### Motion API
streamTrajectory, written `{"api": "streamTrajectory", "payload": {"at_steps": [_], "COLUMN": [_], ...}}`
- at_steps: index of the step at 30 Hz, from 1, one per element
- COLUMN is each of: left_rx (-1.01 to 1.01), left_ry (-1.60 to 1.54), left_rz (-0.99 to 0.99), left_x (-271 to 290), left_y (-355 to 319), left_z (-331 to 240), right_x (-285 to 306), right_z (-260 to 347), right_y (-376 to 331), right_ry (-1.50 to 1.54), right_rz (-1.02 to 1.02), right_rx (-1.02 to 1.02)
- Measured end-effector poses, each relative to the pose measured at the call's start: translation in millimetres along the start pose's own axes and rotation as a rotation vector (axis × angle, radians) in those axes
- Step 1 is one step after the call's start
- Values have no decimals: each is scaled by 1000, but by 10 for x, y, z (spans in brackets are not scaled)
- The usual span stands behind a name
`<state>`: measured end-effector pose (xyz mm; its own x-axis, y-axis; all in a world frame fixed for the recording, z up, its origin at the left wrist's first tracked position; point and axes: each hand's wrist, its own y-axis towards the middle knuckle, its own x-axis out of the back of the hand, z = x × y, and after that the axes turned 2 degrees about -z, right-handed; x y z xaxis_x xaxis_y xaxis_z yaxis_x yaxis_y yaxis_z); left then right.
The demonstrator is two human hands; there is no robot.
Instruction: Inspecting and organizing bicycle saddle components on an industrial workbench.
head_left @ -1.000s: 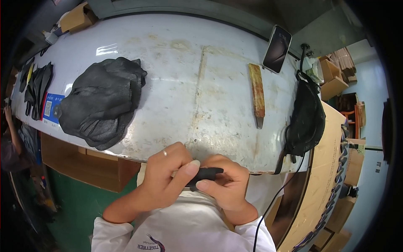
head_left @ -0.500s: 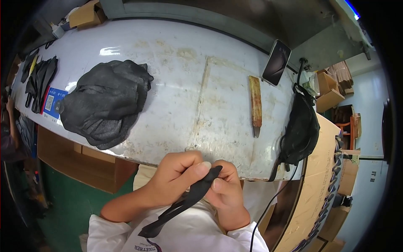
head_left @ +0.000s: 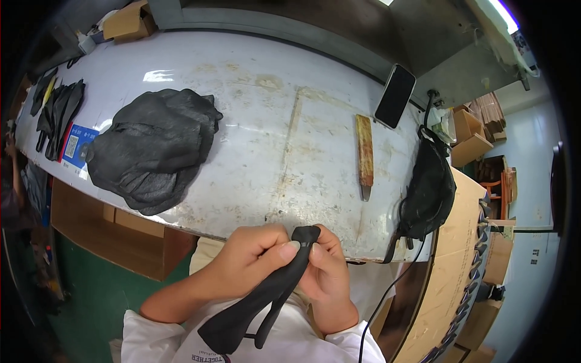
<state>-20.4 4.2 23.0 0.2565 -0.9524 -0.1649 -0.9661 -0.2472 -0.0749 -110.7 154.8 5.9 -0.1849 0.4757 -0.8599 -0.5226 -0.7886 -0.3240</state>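
A limp black strip of thin, leather-like material [head_left: 257,299] hangs from my fingers over my white shirt. Its top end is a small folded loop, and below that it parts into a broad tail and a narrow tail with a thin link between them. My left hand [head_left: 257,251] pinches it just under the loop, thumb on top. From the other side, my right hand [head_left: 327,266] grips the same end between thumb and fingers. Both hands are at the table's near edge. On the left of the table lies a crumpled dark grey heap of sheet material [head_left: 154,148].
A knife-like tool with a worn, wrapped handle [head_left: 365,151] lies right of centre, near a phone [head_left: 395,97]. A black pouch-like bundle [head_left: 428,187] sits at the right edge. Black strips [head_left: 60,112] and a blue card [head_left: 78,145] lie far left. A cardboard box [head_left: 109,227] stands below.
The strip has turned and spread, so its two tails now hang apart and its top loop shows. Both hands stay close together on it. The phone's screen has gone dark.
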Motion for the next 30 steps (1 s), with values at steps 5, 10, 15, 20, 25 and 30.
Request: {"api": "streamTrajectory", "payload": {"at_steps": [5,10,15,20,25,30], "left_rx": [180,97,-194,-175,-55,-238], "left_ry": [-185,67,20,-2,117,152], "left_rz": [209,150,-205,-246,-193,-393], "left_x": [142,123,116,-39,107,224], "left_y": [-98,-68,-32,24,13,110], "left_z": [-65,-138,-112,-119,-144,-104], "right_x": [-57,-278,-262,-249,-307,-332], "right_z": [16,-8,-67,-16,49,17], "right_y": [-29,49,-201,-122,-129,-149], "right_ry": [-324,-754,-1173,-1306,-1074,-1036], "right_rz": [-50,-140,161,183,223,192], "right_rx": [235,570,768,508,323,227]}}
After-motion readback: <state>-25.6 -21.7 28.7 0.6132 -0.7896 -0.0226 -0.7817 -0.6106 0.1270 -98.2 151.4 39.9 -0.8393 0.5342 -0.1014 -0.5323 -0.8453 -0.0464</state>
